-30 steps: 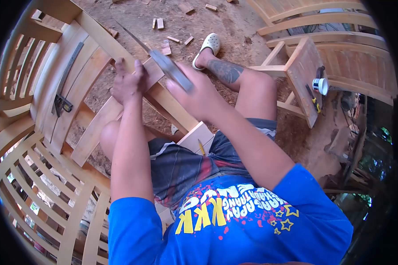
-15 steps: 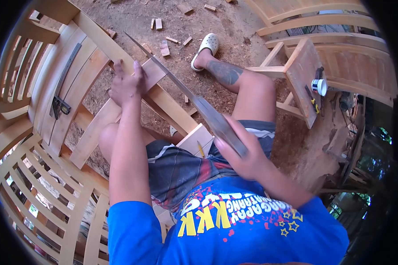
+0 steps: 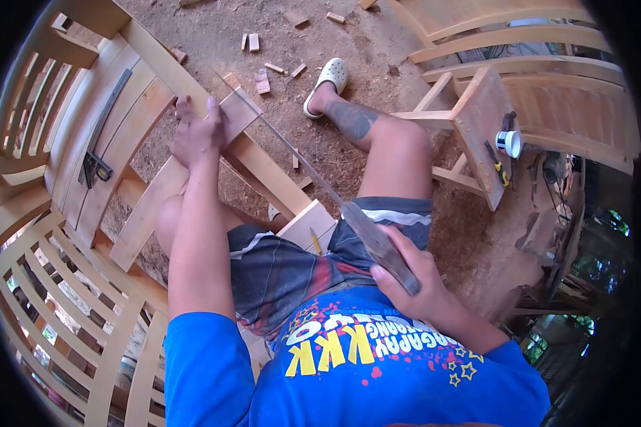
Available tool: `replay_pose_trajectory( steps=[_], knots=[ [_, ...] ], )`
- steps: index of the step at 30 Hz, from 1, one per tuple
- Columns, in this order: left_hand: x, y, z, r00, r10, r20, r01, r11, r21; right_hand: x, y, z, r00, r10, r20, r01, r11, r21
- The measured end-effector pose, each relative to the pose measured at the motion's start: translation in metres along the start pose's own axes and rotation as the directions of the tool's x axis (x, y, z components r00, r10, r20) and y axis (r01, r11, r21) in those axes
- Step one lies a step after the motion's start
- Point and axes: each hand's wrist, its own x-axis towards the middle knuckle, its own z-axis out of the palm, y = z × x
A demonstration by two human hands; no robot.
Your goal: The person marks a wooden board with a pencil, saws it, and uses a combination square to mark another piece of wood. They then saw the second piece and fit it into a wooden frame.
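My left hand (image 3: 198,134) presses down on a light wooden board (image 3: 147,213) that lies slantwise across a wooden frame (image 3: 267,173), its fingers wrapped over the board near the far end. My right hand (image 3: 413,274) grips the wooden handle of a hand saw (image 3: 313,171). The thin blade reaches up and left to the board's end (image 3: 241,114), just right of my left hand. Whether the teeth are in the wood, I cannot tell. A yellow pencil (image 3: 315,240) lies on a pale wooden piece (image 3: 303,224) between my thighs.
A slatted wooden bench (image 3: 121,107) stands at left, with a dark metal square (image 3: 107,124) on it. At right, a small wooden stool (image 3: 477,135) bears a white cup (image 3: 508,143) and yellow-handled pliers (image 3: 502,173). Several wood offcuts (image 3: 254,43) lie on the dirt floor.
My right hand has drawn the saw back, down and to the right. The board and my left hand stay together in about the same place; the view has shifted slightly.
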Motion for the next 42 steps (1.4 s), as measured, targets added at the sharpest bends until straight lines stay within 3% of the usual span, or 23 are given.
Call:
replay_pose_trajectory(
  steps=[2,3,7,9,12,14,16,19,22,26,27,29,30,32,35,37,40,42],
  knots=[
    [0.004,-0.001,0.001,1.0,0.011,-0.013,-0.011,1.0,0.016,0.001,-0.011,-0.002,0.999,0.042,0.015,-0.042,0.999,0.006],
    [0.004,0.0,0.0,1.0,0.007,-0.016,-0.006,1.0,0.03,0.022,-0.004,0.007,0.999,-0.031,-0.018,0.032,0.999,0.031],
    [0.003,0.0,0.002,1.0,-0.005,0.001,0.005,1.0,0.024,0.183,0.02,0.065,0.976,-0.197,-0.097,0.209,0.968,0.136],
    [0.005,0.002,-0.002,0.999,-0.04,0.011,0.04,0.998,0.044,0.238,-0.006,0.072,0.995,-0.1,-0.025,0.101,0.995,0.011],
    [0.005,-0.007,0.006,0.999,-0.002,-0.052,0.003,1.0,0.019,0.219,-0.005,0.063,0.993,-0.111,-0.04,0.112,0.993,0.046],
    [0.011,0.001,0.001,0.997,0.003,-0.08,-0.004,1.0,-0.007,0.153,0.014,0.048,0.972,-0.199,-0.126,0.211,0.973,0.088],
    [0.003,0.004,-0.008,0.999,-0.032,-0.015,0.032,0.999,0.031,0.071,0.005,0.016,0.999,-0.042,-0.027,0.045,0.993,0.109],
    [0.007,-0.003,0.001,0.999,0.001,-0.037,0.0,1.0,0.011,-0.002,-0.005,-0.014,0.999,0.04,0.025,-0.039,0.999,-0.001],
    [0.01,-0.005,0.003,0.999,0.017,-0.04,-0.016,1.0,0.022,0.019,-0.011,-0.011,0.998,0.043,0.044,-0.045,0.998,0.035],
    [0.007,0.003,-0.002,1.0,-0.03,0.008,0.029,0.999,0.029,0.195,0.026,0.062,0.977,-0.2,-0.074,0.208,0.968,0.141],
    [0.01,0.002,0.001,0.999,-0.043,0.001,0.042,0.999,0.03,0.238,0.016,0.073,0.971,-0.233,-0.061,0.237,0.968,0.08],
    [0.018,0.0,-0.003,0.998,-0.058,-0.031,0.058,0.998,0.021,0.253,-0.016,0.069,0.995,-0.1,0.025,0.101,0.995,-0.025],
    [0.017,0.0,-0.003,0.998,-0.059,-0.031,0.059,0.998,0.008,0.25,-0.025,0.064,0.998,-0.017,0.058,0.022,0.996,-0.086],
    [0.018,0.006,-0.005,0.998,-0.049,-0.035,0.049,0.999,-0.004,0.198,0.002,0.061,0.976,-0.182,-0.119,0.186,0.982,0.019],
    [0.009,-0.005,0.002,0.999,-0.052,-0.017,0.053,0.998,0.033,0.086,0.002,0.016,1.0,-0.004,0.012,0.003,0.995,0.099],
    [0.014,-0.003,0.002,0.999,-0.03,-0.028,0.031,0.999,0.042,0.023,0.004,-0.007,0.998,-0.068,-0.001,0.068,0.998,0.015],
    [0.011,-0.005,0.004,0.999,-0.017,-0.051,0.019,0.999,0.041,0.003,-0.013,-0.021,0.998,0.051,0.035,-0.05,0.999,-0.019],
    [0.016,-0.005,0.002,0.999,-0.017,-0.051,0.019,0.999,0.041,0.057,0.001,0.0,0.999,-0.019,0.045,0.016,0.998,0.058]
  ],
)
